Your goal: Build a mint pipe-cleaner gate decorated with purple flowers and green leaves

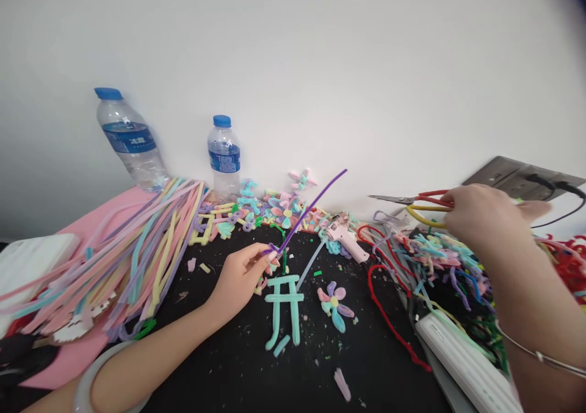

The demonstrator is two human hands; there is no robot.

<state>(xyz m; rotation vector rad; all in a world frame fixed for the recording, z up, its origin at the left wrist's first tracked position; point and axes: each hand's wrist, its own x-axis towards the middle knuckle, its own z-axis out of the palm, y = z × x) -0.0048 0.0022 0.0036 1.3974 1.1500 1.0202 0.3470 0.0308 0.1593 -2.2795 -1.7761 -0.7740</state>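
A big white wall is behind the black tabletop, which has little scraps all over it. Two water bottles are by the wall, left of the pink glue gun. Right of the glue gun, the right hand is curled around scissors with red and yellow handles, up in the air. Left of the glue gun, the left hand pinches a bent purple pipe cleaner. A fuzzy flower lies in front of the glue gun.
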